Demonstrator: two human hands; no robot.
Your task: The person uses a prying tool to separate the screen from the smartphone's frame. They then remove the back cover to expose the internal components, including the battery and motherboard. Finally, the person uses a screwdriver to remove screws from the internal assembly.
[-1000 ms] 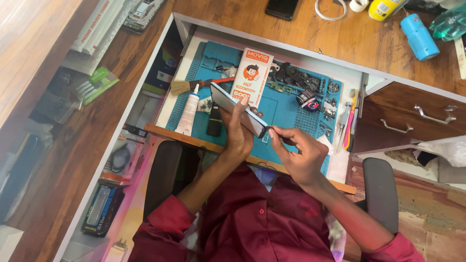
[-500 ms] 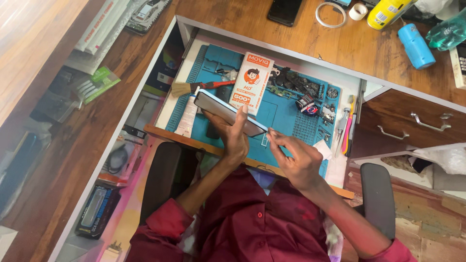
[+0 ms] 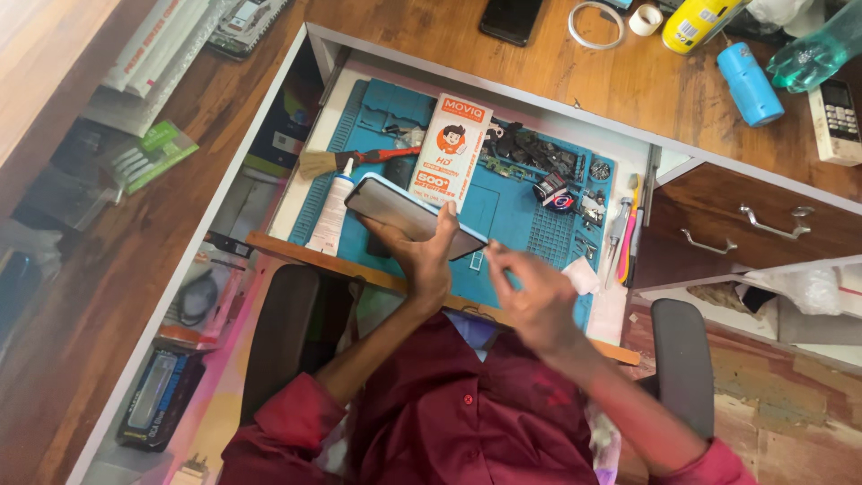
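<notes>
My left hand (image 3: 422, 260) grips a dark smartphone (image 3: 404, 214) from below and holds it tilted over a blue work mat (image 3: 507, 216). Just right of the phone's lower end is my right hand (image 3: 534, 296), blurred, with its fingertips drawn together. Whether it pinches anything I cannot tell. A small white wipe (image 3: 582, 274) lies on the mat beside that hand.
On the mat lie a white-and-orange package (image 3: 452, 153), a white glue tube (image 3: 330, 216), a brush (image 3: 346, 162), dark phone parts (image 3: 539, 157) and thin tools (image 3: 628, 224). The wooden desk beyond holds a black phone (image 3: 510, 18), a blue cylinder (image 3: 750, 83) and a yellow can (image 3: 696, 22). A drawer (image 3: 745, 233) is at the right.
My right hand has pulled back from the phone's edge toward my body and is now blurred. My left hand has kept hold of the phone, now tilted a little flatter.
</notes>
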